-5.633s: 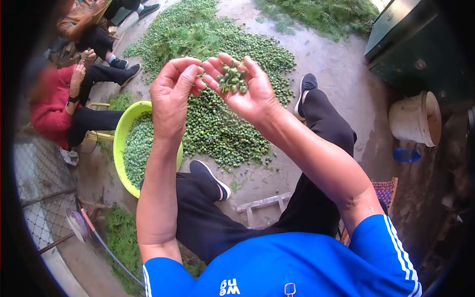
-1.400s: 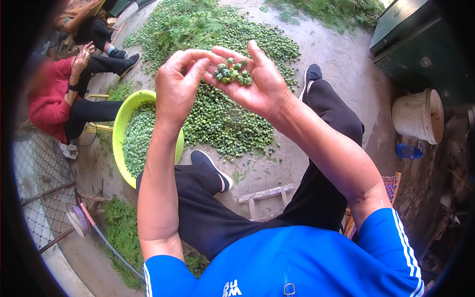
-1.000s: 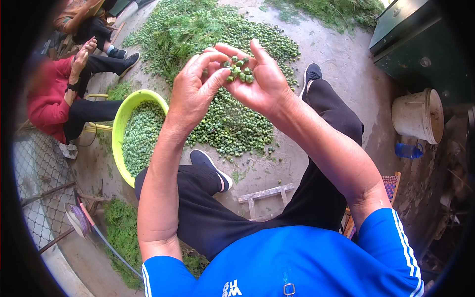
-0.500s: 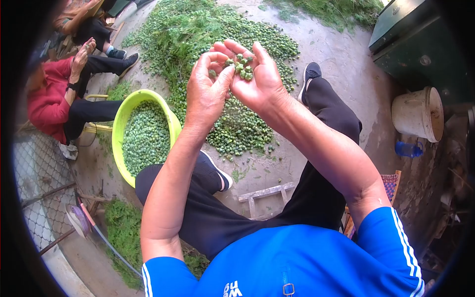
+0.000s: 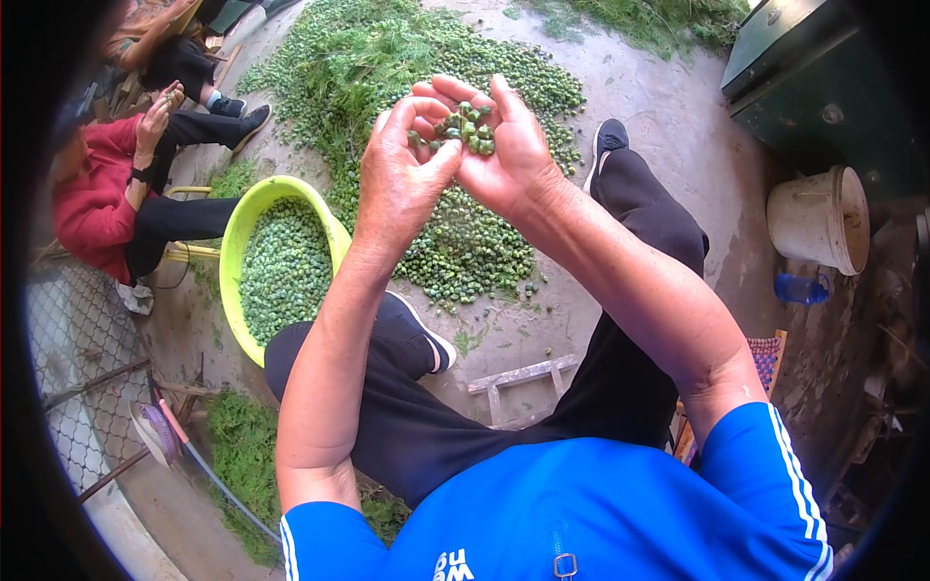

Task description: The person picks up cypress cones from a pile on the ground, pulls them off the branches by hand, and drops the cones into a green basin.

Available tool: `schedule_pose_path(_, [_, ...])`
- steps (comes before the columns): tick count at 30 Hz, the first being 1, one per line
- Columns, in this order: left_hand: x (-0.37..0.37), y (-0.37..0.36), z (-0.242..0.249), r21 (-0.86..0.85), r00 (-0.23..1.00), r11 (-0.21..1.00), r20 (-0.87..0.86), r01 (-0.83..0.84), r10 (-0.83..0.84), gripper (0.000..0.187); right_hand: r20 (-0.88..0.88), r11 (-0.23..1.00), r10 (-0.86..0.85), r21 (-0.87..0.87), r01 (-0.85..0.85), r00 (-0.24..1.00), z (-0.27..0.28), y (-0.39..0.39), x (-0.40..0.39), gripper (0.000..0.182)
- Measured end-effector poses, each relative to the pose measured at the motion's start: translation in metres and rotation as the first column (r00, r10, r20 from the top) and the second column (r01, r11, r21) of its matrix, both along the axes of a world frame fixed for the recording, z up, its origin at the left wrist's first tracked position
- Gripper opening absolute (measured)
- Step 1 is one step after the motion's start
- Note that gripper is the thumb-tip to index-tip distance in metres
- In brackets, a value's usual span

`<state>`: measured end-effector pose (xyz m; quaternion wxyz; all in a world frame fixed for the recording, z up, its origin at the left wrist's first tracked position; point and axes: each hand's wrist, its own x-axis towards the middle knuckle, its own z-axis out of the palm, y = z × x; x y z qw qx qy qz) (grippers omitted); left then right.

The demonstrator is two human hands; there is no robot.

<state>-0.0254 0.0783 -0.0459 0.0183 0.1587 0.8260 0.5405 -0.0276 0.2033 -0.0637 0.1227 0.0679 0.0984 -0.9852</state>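
Several small green fruits [image 5: 475, 131] lie in the cupped palm of my right hand [image 5: 509, 165], whose fingers curl up around them. My left hand [image 5: 402, 174] meets it from the left, thumb and fingers bent round a few of the fruits at the palm's edge. Below and beyond both hands a heap of the same green fruits [image 5: 465, 252] spreads over the ground, with leafy green sprigs [image 5: 358, 73] on its far left part. A yellow-green tub [image 5: 231, 290] filled with green fruits stands left of my left forearm.
Two seated people, one in a red top [image 5: 95, 198], are at the upper left. A white bucket [image 5: 809, 218] and a blue bottle [image 5: 800, 288] lie at the right. A low wooden frame [image 5: 523, 376] lies between my legs. Wire mesh [image 5: 82, 339] borders the lower left.
My left hand has shifted slightly left, and its thumb has drawn back from the fruits. More fruits now show between the hands. My right hand has hardly moved.
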Motion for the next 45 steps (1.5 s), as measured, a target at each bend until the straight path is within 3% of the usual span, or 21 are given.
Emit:
schedule_pose_path(4, [0.002,0.003,0.006,-0.076,0.989,0.997,-0.146,-0.015,0.004,0.032,-0.008,1.000,-0.015,-0.011,0.015,1.000,-0.003,0.000,-0.003,0.060])
schedule_pose_path(23, [0.000,0.005,0.009,-0.127,0.989,0.992,-0.147,-0.022,0.003,0.028,0.035,1.000,0.002,0.006,-0.003,0.999,-0.003,0.000,0.001,0.058])
schedule_pose_path(32, [-0.002,0.005,0.004,-0.067,0.982,0.998,-0.187,0.000,-0.013,0.024,0.024,1.000,0.000,0.004,0.000,1.000,-0.003,0.002,0.001,0.057])
schedule_pose_path(34, [-0.007,0.002,0.000,0.103,0.992,0.993,-0.116,0.053,-0.041,0.025,0.031,1.000,0.003,-0.016,-0.002,1.000,-0.003,0.003,0.000,0.058])
schedule_pose_path(35, [-0.008,-0.001,0.000,0.103,0.992,0.993,-0.116,0.053,-0.041,0.025,0.055,1.000,-0.014,-0.024,0.016,0.998,-0.004,0.003,-0.002,0.058])
schedule_pose_path(37, [-0.007,-0.008,0.010,0.328,0.968,0.944,0.222,0.038,-0.117,0.025,0.076,0.999,-0.032,-0.033,0.034,0.997,-0.002,0.003,-0.001,0.059])
schedule_pose_path(38, [-0.010,-0.014,0.009,0.514,0.927,0.857,0.306,0.032,-0.218,0.025,0.085,0.998,-0.032,-0.055,0.037,0.996,0.000,0.005,0.000,0.060])
schedule_pose_path(39, [-0.012,-0.018,0.009,0.513,0.928,0.858,0.302,0.034,-0.217,0.025,0.095,0.996,-0.031,-0.077,0.038,0.995,0.003,0.005,0.002,0.061])
schedule_pose_path(41, [-0.015,-0.026,0.008,0.795,0.815,0.592,0.428,-0.135,-0.389,0.025,0.084,0.994,-0.031,-0.106,0.040,0.996,0.010,0.005,0.003,0.061])
schedule_pose_path(45, [-0.017,-0.028,0.006,0.838,0.780,0.509,0.447,-0.195,-0.437,0.023,0.058,0.993,-0.016,-0.113,0.022,0.998,0.011,0.004,0.003,0.061])
